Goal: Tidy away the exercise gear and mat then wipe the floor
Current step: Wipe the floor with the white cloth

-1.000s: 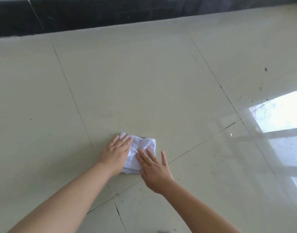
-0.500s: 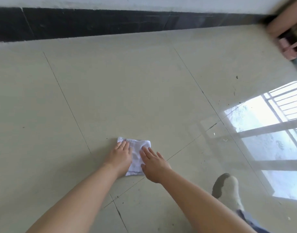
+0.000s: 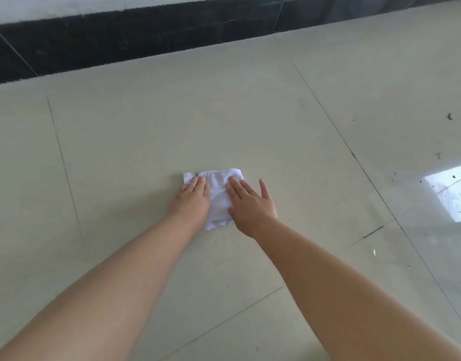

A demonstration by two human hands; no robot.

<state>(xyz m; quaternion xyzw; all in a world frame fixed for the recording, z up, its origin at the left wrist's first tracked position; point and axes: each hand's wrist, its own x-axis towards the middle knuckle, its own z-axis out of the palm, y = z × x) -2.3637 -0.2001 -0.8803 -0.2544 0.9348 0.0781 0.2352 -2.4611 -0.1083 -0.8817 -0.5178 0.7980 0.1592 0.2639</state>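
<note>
A folded white cloth (image 3: 219, 196) lies flat on the pale tiled floor (image 3: 250, 113). The left hand (image 3: 193, 201) presses on its left part with straight fingers; the right hand (image 3: 250, 204) presses on its right part, fingers flat, the little finger spread out onto the tile. Neither grip curls round the fabric. Bare tile lies on every side of the cloth. A black skirting band (image 3: 146, 35) edges the floor well ahead. Dark specks (image 3: 449, 116) and a bright window reflection (image 3: 453, 194) lie off to the right.

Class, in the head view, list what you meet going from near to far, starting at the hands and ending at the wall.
Left hand and right hand → white cloth → tiled floor → black skirting
</note>
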